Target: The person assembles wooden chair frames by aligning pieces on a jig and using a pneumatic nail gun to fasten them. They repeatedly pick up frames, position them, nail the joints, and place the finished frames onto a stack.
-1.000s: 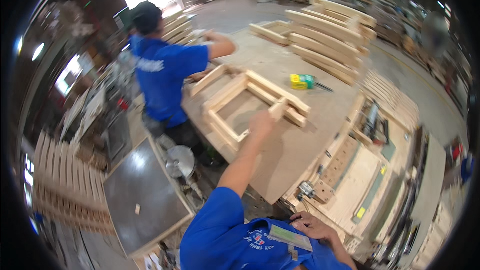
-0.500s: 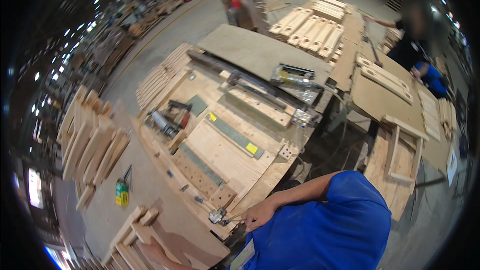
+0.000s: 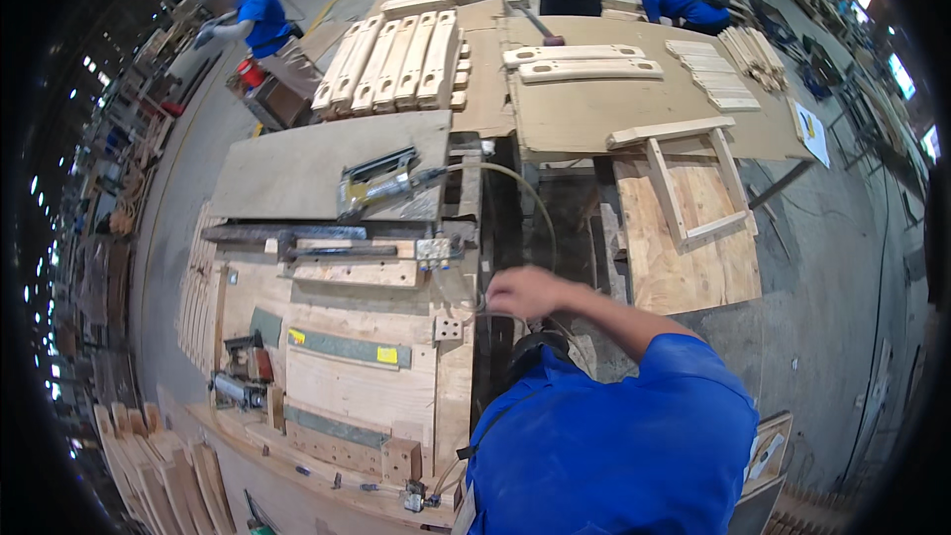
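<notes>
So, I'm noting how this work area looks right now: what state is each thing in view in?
Right hand: fingers bent; grip unclear
Pale hose: slack, curved
Pneumatic tool: laid down on the grey board
Wooden frame: joined, middle open
Two slotted rails: flat, side by side
White sheet: overhanging an edge

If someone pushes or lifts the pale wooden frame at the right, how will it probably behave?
The wooden frame would probably stay stiff, since its bars join in a closed shape. It looks fairly light for its outline, because its middle is open. It seems unlikely to roll on the plywood sheet, as its bars look straight and flat-sided.
</notes>
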`<state>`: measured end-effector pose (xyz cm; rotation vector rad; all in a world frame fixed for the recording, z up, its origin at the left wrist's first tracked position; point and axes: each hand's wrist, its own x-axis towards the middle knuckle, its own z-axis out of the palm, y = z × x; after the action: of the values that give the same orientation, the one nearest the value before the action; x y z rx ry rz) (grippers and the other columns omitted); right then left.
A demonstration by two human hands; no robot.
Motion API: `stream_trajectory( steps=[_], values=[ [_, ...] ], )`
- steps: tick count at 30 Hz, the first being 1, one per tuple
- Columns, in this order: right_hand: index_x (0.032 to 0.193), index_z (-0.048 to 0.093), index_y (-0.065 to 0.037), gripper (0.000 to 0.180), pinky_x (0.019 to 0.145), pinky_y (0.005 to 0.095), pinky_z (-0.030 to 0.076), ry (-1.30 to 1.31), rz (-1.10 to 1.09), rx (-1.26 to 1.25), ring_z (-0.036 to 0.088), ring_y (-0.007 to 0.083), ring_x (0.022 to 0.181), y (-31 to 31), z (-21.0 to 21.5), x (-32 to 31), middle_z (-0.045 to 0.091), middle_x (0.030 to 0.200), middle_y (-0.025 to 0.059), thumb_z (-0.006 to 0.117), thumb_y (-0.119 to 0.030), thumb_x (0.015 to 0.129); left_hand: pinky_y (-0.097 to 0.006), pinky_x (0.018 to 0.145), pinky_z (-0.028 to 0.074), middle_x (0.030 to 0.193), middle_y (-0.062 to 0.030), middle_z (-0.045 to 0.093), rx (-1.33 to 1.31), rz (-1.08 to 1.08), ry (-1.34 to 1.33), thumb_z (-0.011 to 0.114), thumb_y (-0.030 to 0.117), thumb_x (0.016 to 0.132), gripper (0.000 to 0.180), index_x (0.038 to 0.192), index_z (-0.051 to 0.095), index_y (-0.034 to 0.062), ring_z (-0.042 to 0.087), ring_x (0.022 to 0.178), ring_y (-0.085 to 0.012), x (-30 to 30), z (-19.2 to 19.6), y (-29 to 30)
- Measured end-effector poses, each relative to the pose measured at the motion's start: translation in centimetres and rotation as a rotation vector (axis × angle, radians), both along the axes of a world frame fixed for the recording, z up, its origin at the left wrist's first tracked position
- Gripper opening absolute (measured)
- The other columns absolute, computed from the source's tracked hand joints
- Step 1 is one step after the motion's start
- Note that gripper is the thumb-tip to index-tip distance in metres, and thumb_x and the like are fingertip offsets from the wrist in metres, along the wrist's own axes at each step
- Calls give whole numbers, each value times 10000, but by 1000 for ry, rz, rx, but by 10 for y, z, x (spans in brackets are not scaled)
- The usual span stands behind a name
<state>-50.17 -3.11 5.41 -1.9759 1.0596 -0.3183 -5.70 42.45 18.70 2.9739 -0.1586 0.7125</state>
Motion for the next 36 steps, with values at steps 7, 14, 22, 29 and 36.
stream_trajectory(
  steps=[7,14,22,29,36],
  values=[
    [1282,633,-59,410,989,515,556,520,-713,-227,664,423,1175,-102,14,-251,678,1242,245,684,-268,934,-443,1183,403,1360,-207,694,-65,-120,49,671,631,953,783,1411,634,-2,606,1329,-306,-44,31,-72],
    [1368,549,-114,537,977,552,544,1004,-806,-334,610,420,1221,-176,16,-415,585,1328,177,728,-151,863,-459,949,568,1167,-216,758,-63,-449,75,636,430,1032,496,1229,732,-15,719,1044,-399,-82,5,-198],
    [1197,700,-189,243,986,501,507,1195,-514,-324,667,300,1190,-217,-20,-463,711,1191,75,638,-180,963,-443,869,569,1065,-211,749,-315,-851,296,702,150,989,275,1167,698,-61,715,973,-364,-125,-29,-317],
    [1164,705,-201,217,1045,550,436,1262,-271,-256,729,264,1093,-215,-2,-468,752,1111,97,572,-253,1000,-459,827,557,984,-177,749,-330,-1162,214,736,108,943,141,1040,741,5,712,917,-379,-180,-75,-379],
    [1122,739,-85,385,895,517,582,1143,-369,-149,737,414,1021,-162,96,-406,760,971,223,691,-252,778,-448,813,568,950,-147,760,-458,-1222,291,750,113,928,101,1007,760,51,729,890,-350,-188,-59,-383]
  ],
)
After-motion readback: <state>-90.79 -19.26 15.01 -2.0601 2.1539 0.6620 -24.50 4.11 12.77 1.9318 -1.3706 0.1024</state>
